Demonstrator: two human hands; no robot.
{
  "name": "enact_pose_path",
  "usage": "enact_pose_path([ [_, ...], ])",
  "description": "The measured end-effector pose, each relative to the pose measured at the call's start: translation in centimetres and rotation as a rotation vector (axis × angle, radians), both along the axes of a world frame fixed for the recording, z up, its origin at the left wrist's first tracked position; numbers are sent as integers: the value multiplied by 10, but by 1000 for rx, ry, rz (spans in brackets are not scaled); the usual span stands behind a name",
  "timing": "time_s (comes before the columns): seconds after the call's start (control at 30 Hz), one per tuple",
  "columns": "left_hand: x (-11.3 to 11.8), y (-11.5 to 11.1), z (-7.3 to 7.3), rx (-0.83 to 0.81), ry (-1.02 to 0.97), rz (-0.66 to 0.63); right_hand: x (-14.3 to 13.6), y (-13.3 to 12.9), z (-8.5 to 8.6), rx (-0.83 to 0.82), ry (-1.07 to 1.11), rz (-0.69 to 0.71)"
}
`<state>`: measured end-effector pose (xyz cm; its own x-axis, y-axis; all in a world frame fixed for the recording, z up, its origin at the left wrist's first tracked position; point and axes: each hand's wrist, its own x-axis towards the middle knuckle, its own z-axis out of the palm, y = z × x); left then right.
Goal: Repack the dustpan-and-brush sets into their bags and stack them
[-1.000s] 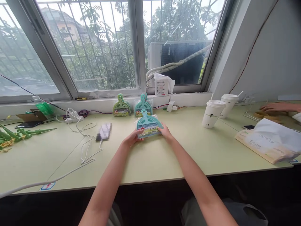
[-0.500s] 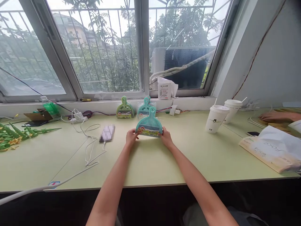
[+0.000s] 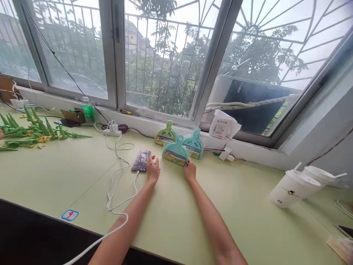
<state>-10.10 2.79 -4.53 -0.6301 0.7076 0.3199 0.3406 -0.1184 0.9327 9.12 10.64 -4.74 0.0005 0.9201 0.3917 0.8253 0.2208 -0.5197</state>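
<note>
A turquoise mini dustpan-and-brush set (image 3: 175, 150) in clear wrapping with a printed label stands upright on the table. My right hand (image 3: 190, 170) pinches its lower right corner. My left hand (image 3: 153, 170) is off the set, its thumb and fingers apart, beside the right edge of a phone (image 3: 142, 161) that lies flat with a white cable plugged in. Whether the fingertips touch the phone I cannot tell. Just behind stand a green dustpan set (image 3: 165, 134) and a second turquoise dustpan set (image 3: 194, 144), both leaning near the sill.
A white charging cable (image 3: 121, 212) loops across the table and over my left forearm. Two lidded paper cups (image 3: 293, 187) stand at right. Green pointed plastic pieces (image 3: 41, 130) lie at far left, near a power strip (image 3: 112, 129). A tissue pack (image 3: 224, 125) sits on the sill.
My left hand has let go of the front turquoise set and moved left to the phone. My right hand still holds the set's corner. The view has turned left and tilted.
</note>
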Motion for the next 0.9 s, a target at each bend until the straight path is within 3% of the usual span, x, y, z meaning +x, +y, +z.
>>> enact_pose_path([
  [0.2, 5, -3, 12, -3, 73, -63, -63, 55, 1, -4, -36, -63],
  [0.4, 8, -4, 16, -86, 77, -163, -101, 96, 2, -22, -51, -54],
  [0.7, 13, -5, 17, -149, 68, -251, -121, 121, 4, 4, 4, -114],
  [0.9, 13, -4, 17, -179, 47, -278, -124, 129, -2, 134, 66, -85],
])
